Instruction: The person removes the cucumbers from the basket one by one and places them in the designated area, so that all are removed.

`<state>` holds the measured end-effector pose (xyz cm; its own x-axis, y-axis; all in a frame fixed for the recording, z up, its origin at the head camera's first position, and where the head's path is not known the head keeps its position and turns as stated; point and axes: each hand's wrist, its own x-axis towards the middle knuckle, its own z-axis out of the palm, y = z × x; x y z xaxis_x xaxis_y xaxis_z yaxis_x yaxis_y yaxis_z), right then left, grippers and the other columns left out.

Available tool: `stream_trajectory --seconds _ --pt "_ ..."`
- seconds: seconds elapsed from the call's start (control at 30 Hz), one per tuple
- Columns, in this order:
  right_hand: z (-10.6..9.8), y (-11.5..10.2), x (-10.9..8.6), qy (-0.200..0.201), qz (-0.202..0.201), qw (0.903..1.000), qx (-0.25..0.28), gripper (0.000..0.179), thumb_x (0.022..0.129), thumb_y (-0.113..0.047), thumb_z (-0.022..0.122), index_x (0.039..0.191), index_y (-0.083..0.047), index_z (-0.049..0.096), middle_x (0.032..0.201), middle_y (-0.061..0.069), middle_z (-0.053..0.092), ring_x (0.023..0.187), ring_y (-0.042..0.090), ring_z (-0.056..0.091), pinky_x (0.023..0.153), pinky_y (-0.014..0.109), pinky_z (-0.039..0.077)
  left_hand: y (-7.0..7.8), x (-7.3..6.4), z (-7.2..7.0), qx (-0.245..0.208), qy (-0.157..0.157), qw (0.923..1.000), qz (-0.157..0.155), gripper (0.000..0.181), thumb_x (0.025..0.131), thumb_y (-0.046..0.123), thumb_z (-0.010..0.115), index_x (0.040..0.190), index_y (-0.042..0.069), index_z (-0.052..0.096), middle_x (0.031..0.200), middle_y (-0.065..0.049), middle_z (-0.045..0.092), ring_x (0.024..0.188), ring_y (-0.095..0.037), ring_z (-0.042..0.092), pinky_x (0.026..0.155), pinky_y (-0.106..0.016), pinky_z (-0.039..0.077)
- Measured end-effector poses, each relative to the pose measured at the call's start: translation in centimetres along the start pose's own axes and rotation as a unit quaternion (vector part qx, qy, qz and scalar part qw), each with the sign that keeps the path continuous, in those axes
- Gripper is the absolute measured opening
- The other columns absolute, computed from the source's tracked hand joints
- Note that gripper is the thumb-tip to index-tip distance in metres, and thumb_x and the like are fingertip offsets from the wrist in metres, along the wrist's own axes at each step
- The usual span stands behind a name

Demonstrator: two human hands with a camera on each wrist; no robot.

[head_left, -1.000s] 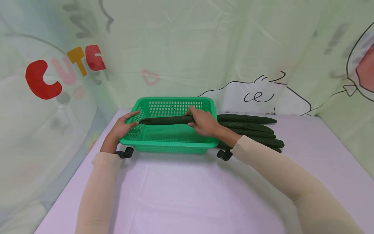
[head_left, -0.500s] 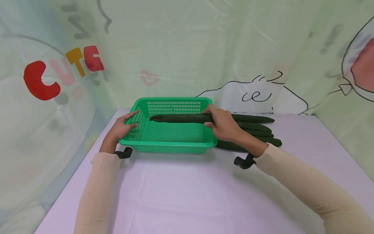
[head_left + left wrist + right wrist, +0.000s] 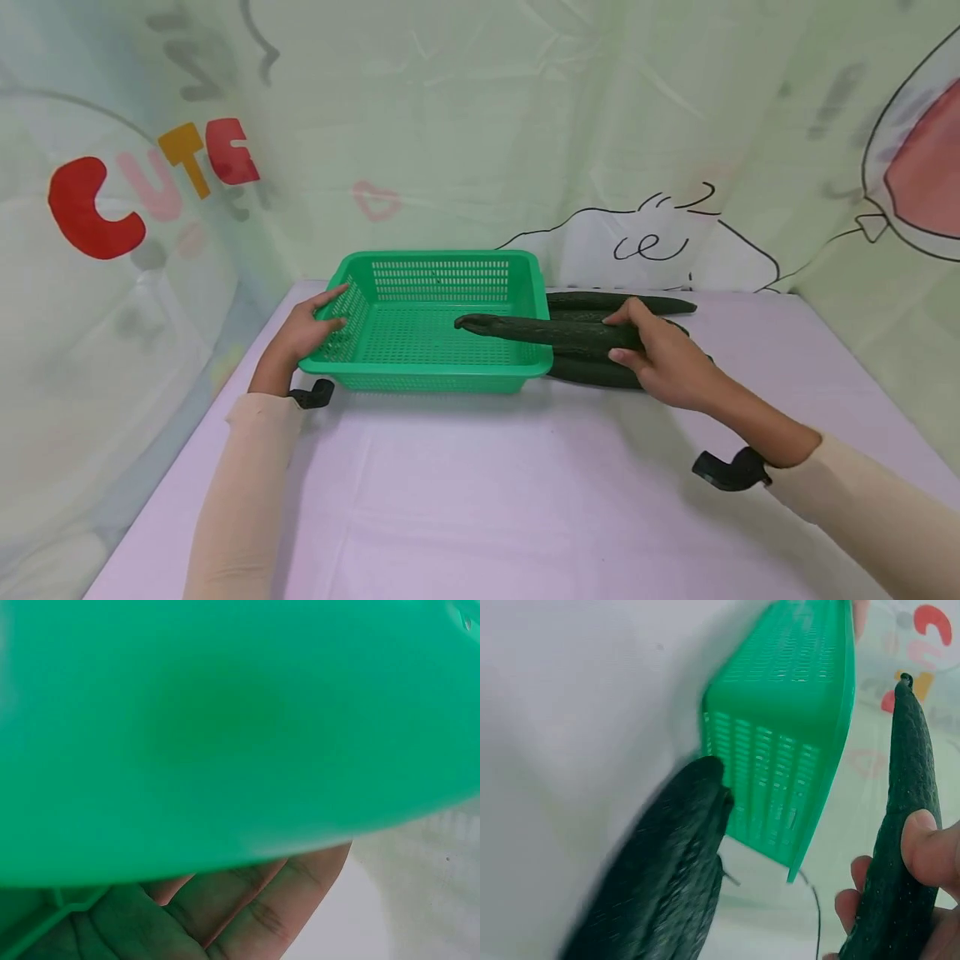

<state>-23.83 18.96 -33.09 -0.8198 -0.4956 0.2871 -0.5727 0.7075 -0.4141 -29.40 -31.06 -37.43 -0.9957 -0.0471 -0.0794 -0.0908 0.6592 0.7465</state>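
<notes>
In the head view, my right hand (image 3: 671, 358) holds a long dark green cucumber (image 3: 517, 328) by its right part. Its thin curled tip points left, over the right rim of a green plastic basket (image 3: 435, 368). In the right wrist view the thumb and fingers wrap around this cucumber (image 3: 911, 757), which is raised apart from the others. My left hand (image 3: 300, 333) grips the basket's left rim, thumb and fingers spread. The left wrist view is mostly filled by the basket wall (image 3: 225, 750), with fingers (image 3: 277, 907) showing below it. No cucumber shows inside the basket.
Several more cucumbers (image 3: 600, 300) lie side by side on the table right of the basket, partly hidden by the right hand and held cucumber. A lilac cloth (image 3: 465, 492) covers the table. A printed curtain (image 3: 450, 125) stands behind and at the sides.
My right hand has carried the cucumber rightward, from above the basket to above the cucumbers lying beside it. My left hand has stayed on the basket's rim.
</notes>
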Motion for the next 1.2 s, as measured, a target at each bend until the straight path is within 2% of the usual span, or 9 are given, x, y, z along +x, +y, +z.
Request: stream_trajectory --seconds 0.13,0.23,0.33,0.47,0.63,0.83,0.93,1.07,1.2 --pt "-0.3 1.1 -2.3 -0.01 0.0 0.9999 0.003 0.031 0.096 -0.009 0.063 0.121 -0.006 0.045 0.13 0.02 0.059 0.101 0.031 0.063 0.076 0.037 0.048 0.0 -0.1 -0.1 -0.001 0.001 1.0 0.004 0.065 0.098 0.011 0.047 0.157 0.032 0.027 0.165 -0.014 0.014 0.14 -0.038 0.032 0.092 -0.047 0.044" --pt "-0.4 1.9 -3.8 -0.01 -0.001 0.9999 0.004 0.032 0.094 -0.007 0.064 0.12 -0.007 0.046 0.128 0.019 0.06 0.102 0.031 0.063 0.073 0.03 0.046 0.0 -0.1 -0.2 -0.003 0.002 1.0 0.006 0.068 0.095 0.008 0.044 0.156 0.033 0.028 0.165 -0.014 0.015 0.111 -0.034 0.043 0.07 -0.036 0.038" --pt "-0.3 2.7 -5.0 -0.004 0.003 1.0 0.003 0.031 0.094 -0.007 0.065 0.118 -0.007 0.046 0.127 0.018 0.061 0.105 0.033 0.063 0.073 0.03 0.046 -0.1 0.0 -0.3 -0.002 0.002 1.0 0.006 0.069 0.095 0.007 0.044 0.156 0.034 0.028 0.165 -0.014 0.016 0.101 -0.032 0.042 0.065 -0.032 0.036" --pt "-0.2 3.8 -6.3 0.002 0.011 0.9999 0.001 0.029 0.094 -0.007 0.066 0.116 -0.009 0.047 0.126 0.017 0.062 0.113 0.04 0.061 0.078 0.031 0.049 0.0 0.0 -0.3 -0.008 0.002 1.0 0.006 0.07 0.093 0.007 0.044 0.156 0.034 0.027 0.165 -0.014 0.015 0.11 -0.033 0.041 0.067 -0.033 0.036" --pt "-0.5 4.9 -7.2 -0.005 0.011 0.9999 -0.008 0.031 0.093 -0.008 0.067 0.116 -0.01 0.048 0.124 0.015 0.063 0.113 0.039 0.061 0.078 0.023 0.047 -0.1 0.1 -0.1 -0.014 0.003 0.9999 0.0 0.07 0.094 0.008 0.046 0.156 0.034 0.026 0.165 -0.014 0.016 0.123 -0.035 0.039 0.073 -0.033 0.038" --pt "-1.4 5.9 -7.7 -0.032 0.008 0.9989 -0.034 0.032 0.092 -0.009 0.069 0.118 -0.015 0.05 0.12 0.007 0.065 0.109 0.023 0.062 0.079 0.021 0.048 -0.4 0.2 0.0 -0.012 0.004 0.9999 -0.003 0.07 0.095 0.009 0.047 0.156 0.035 0.025 0.165 -0.013 0.015 0.136 -0.036 0.034 0.082 -0.037 0.039" --pt "-1.6 6.4 -7.7 -0.047 -0.006 0.998 -0.042 0.034 0.09 -0.008 0.07 0.117 -0.016 0.051 0.119 0.006 0.065 0.106 0.02 0.062 0.077 0.025 0.05 -0.4 0.3 0.0 -0.011 0.005 0.9999 0.001 0.069 0.095 0.009 0.047 0.156 0.034 0.026 0.165 -0.013 0.015 0.143 -0.036 0.029 0.087 -0.039 0.039" --pt "-1.3 7.0 -7.7 -0.056 -0.022 0.9971 -0.046 0.034 0.089 -0.007 0.071 0.115 -0.014 0.05 0.117 0.009 0.065 0.104 0.029 0.064 0.077 0.029 0.052 -0.4 0.3 0.0 -0.011 0.007 0.9999 0.002 0.069 0.095 0.01 0.048 0.156 0.034 0.026 0.165 -0.013 0.016 0.147 -0.038 0.025 0.093 -0.044 0.039" --pt "-0.6 7.3 -7.5 -0.061 0.004 0.9972 -0.044 0.034 0.09 -0.008 0.07 0.115 -0.011 0.048 0.114 0.012 0.066 0.096 0.027 0.066 0.075 0.033 0.052 -0.3 0.3 0.1 -0.012 0.006 0.9999 0.001 0.069 0.095 0.01 0.049 0.157 0.033 0.026 0.165 -0.014 0.015 0.149 -0.039 0.021 0.098 -0.048 0.038"
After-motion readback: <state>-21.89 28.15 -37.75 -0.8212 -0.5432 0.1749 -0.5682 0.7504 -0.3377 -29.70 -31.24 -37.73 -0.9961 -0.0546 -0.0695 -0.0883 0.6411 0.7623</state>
